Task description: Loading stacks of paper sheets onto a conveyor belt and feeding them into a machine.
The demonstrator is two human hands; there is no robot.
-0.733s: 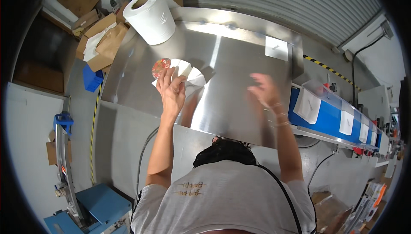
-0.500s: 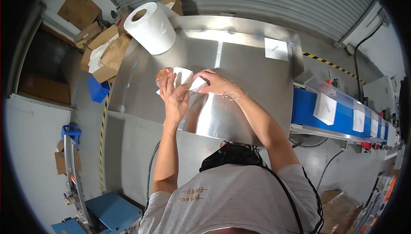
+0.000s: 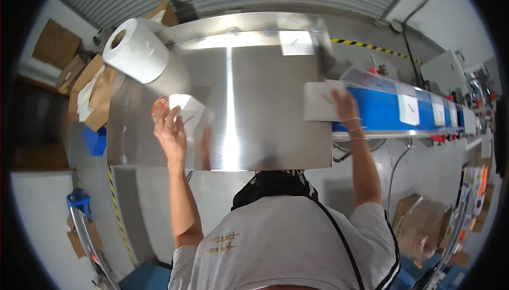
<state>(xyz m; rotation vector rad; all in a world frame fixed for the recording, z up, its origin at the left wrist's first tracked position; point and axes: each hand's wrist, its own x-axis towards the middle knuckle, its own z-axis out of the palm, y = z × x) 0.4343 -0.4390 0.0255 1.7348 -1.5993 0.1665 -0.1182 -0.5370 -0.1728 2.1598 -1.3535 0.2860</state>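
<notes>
My left hand (image 3: 172,133) is over the left part of the steel table, its fingers closed at the left edge of a white packet (image 3: 192,115). Against those fingertips is a round red patterned item (image 3: 159,107), partly covered; its kind is unclear. My right hand (image 3: 347,108) reaches out to the table's right edge, somewhat blurred. Its fingers are on the right end of another flat white packet (image 3: 321,102), which bridges the table edge and the start of the blue conveyor belt (image 3: 374,111).
A big white roll (image 3: 135,51) stands at the table's far left corner, near open cardboard boxes (image 3: 90,96). One white sheet (image 3: 297,43) lies at the far right of the steel table (image 3: 265,136). Several white packets (image 3: 409,111) rest along the belt, beside a clear guard (image 3: 366,79).
My right hand has left the packet by my left hand and swung right to the belt's packet, which now overlaps the table. The view has turned right; my left hand stays by the red item.
</notes>
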